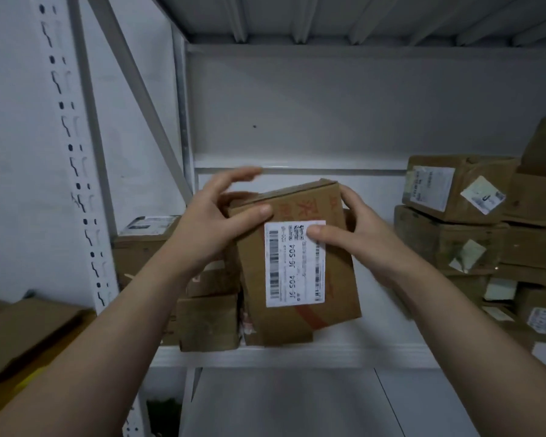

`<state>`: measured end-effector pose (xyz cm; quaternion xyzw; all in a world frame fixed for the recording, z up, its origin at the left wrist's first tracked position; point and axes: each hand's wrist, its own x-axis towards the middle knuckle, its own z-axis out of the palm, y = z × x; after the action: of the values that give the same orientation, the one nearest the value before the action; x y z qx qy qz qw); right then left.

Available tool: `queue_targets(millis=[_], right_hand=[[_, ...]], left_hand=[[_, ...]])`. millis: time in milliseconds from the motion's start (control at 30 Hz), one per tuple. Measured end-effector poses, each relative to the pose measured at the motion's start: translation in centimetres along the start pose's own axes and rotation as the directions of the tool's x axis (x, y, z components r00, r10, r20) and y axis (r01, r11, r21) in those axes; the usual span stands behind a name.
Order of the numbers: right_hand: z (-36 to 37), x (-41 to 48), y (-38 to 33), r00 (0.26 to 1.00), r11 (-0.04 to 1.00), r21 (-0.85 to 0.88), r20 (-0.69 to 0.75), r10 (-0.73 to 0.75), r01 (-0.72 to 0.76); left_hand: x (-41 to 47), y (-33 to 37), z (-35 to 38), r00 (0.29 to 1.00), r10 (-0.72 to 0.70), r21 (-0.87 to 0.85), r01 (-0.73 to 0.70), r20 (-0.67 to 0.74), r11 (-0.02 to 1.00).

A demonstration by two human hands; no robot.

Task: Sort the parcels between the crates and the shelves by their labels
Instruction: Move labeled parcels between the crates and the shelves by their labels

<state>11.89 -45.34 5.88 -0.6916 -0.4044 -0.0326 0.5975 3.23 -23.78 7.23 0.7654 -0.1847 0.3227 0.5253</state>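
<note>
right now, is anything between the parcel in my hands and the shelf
Yes. Small boxes sit on the shelf right behind and below the parcel. Bare shelf shows only to its right, before the stacked boxes.

Got a tilted cardboard parcel [338,279] gripped along its right edge with the right hand [363,244], thumb down on the white label [293,272] marked J6-S04. Touching its top left corner with the left hand [205,222], thumb on the front, fingers lifted clear. Behind, a white shelf [297,356] with small boxes [207,323] and a taller stack [448,241] off right.
</note>
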Motion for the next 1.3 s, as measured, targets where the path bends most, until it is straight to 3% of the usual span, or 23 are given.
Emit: queue_targets(millis=[100, 200, 267, 433, 767, 900, 1033, 1067, 1100, 1167, 1200, 1300], right_hand=[[1.0, -0.6, 1.0, 0.969, 0.972, 0.226, -0.246, 0.000, 0.058], [1.7, -0.8, 1.7, 0.886, 0.848, 0.481, -0.462, 0.031, 0.221], [2.3, -0.8, 1.9, 0.848, 0.788, 0.553, -0.525, 0.077, 0.271], [3.9, -0.8, 2.5, 0.836, 0.858, 0.460, -0.544, 0.068, 0.230], [5.7, -0.8, 2.8, 0.857, 0.894, 0.391, -0.515, 0.014, 0.220], [6.9, -0.6, 2.7, 0.927, 0.930, 0.339, -0.375, -0.005, 0.142], [7.2, 0.9, 1.5, 0.895, 0.941, 0.320, -0.444, 0.049, 0.107], [7.1, 1.5, 1.0, 0.882, 0.939, 0.328, -0.467, 0.063, 0.106], [6.9, 2.2, 0.6, 0.871, 0.936, 0.339, -0.484, 0.083, 0.100], [6.8, 3.5, -0.4, 0.866, 0.936, 0.345, -0.486, 0.116, 0.068], [7.0, 4.1, -0.9, 0.877, 0.943, 0.329, -0.464, 0.126, 0.039], [8.2, 5.7, -1.9, 0.914, 0.969, 0.244, -0.382, 0.138, -0.045]], left_hand=[[0.0, -0.4, 0.7, 0.993, -0.023, 0.006, 0.024, -0.116, 1.000], [-1.3, -1.7, 1.0, 0.988, -0.131, -0.010, 0.131, -0.079, 0.991], [-2.2, -2.7, 1.4, 0.979, -0.202, -0.114, 0.198, -0.032, 0.974], [-3.2, -3.7, 1.5, 0.976, -0.167, -0.347, 0.110, -0.139, 0.931], [-4.3, -3.8, -0.6, 0.969, -0.127, -0.341, 0.049, -0.210, 0.939], [-4.7, -3.7, -0.8, 0.958, -0.132, -0.227, 0.073, -0.255, 0.971], [-5.7, -3.4, -1.6, 0.973, -0.115, 0.067, 0.130, -0.201, 0.989], [-5.8, -3.6, -2.0, 0.979, -0.052, 0.262, 0.104, -0.197, 0.959], [-5.9, -3.9, -2.5, 0.984, 0.035, 0.498, 0.058, -0.175, 0.865], [-5.6, -4.2, -3.1, 0.963, 0.258, 0.848, -0.072, -0.078, 0.525], [-5.4, -4.1, -3.5, 0.936, 0.351, 0.913, -0.130, -0.014, 0.386], [-4.7, -3.6, -4.6, 0.845, 0.524, 0.934, -0.264, 0.105, 0.239]])
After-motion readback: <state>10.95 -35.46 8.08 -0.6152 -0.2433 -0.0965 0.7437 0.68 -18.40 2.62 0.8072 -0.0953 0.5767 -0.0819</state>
